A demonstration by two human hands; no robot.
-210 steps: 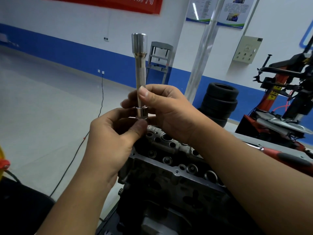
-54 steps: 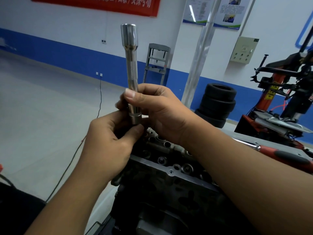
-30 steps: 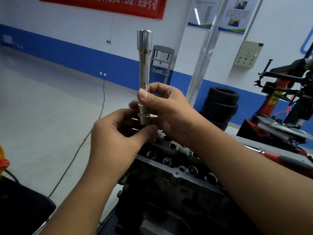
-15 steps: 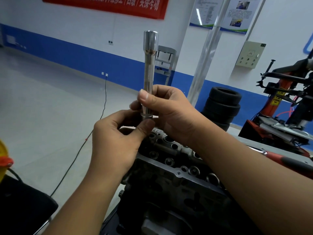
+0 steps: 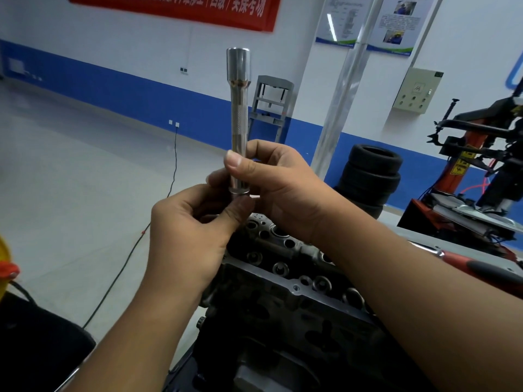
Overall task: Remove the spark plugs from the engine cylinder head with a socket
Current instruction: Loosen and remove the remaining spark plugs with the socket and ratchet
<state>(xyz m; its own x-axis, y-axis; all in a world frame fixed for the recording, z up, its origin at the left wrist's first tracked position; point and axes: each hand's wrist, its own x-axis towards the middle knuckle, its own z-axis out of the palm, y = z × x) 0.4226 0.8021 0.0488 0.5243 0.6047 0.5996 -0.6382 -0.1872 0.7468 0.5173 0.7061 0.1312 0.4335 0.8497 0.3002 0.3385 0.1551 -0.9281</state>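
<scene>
A long chrome socket extension (image 5: 239,117) stands upright above the engine cylinder head (image 5: 285,267), wide end up. My right hand (image 5: 280,188) grips its lower shaft with thumb and fingers. My left hand (image 5: 192,233) pinches the bottom end of the tool, thumb pressed just under the collar; what sits under the thumb is hidden. The cylinder head is dark cast metal with several round bores along its top, partly covered by both forearms. No spark plug shows.
A red-handled ratchet (image 5: 486,268) lies on the bench at right behind my right forearm. A stack of tyres (image 5: 370,179), a tyre changer (image 5: 481,171) and a grey press frame (image 5: 268,108) stand beyond. A black cable (image 5: 135,244) runs across the floor at left.
Both hands keep holding the tool above the head. The left thumb has shifted slightly at the bottom end and the view has wobbled; otherwise the grip is the same.
</scene>
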